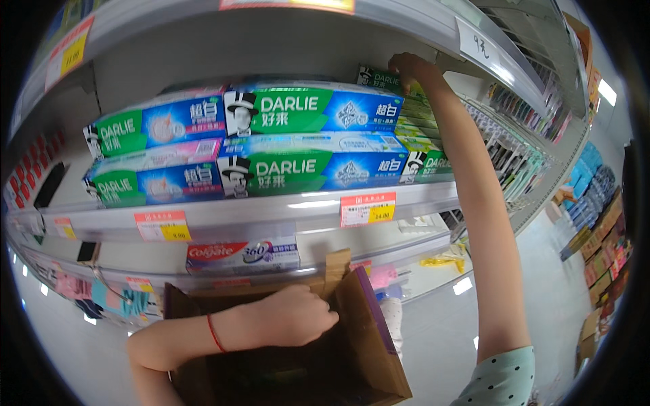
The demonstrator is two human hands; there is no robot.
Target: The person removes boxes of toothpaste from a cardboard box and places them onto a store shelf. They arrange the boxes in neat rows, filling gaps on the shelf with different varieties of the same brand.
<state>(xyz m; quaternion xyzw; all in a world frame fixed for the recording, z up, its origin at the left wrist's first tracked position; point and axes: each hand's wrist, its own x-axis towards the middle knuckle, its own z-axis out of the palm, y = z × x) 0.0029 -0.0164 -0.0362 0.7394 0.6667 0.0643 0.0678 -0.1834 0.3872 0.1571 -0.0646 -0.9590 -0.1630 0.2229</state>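
Note:
My right hand [414, 70] reaches to the back of the shelf. Its fingers grip the right end of a dark green Darlie toothpaste box [378, 78], which lies on a stack of green toothpaste boxes [417, 129]. Left of that stack, blue-and-green Darlie boxes [312, 165] stand two high, beside similar ones with pink strips [160, 127]. My left hand [292, 315], curled into a fist, is over an open cardboard box [373, 325]. Whether anything is inside that fist is hidden. The box's interior is dark, with a faint greenish patch low down.
A shelf lip [284, 205] with price tags runs below the Darlie boxes. One Colgate box [244, 255] lies on the lower shelf. Another shelf edge [406, 20] hangs above my right hand. Hanging packs [513, 152] fill a rack at right, and stacked cartons [604, 233] stand beyond the aisle.

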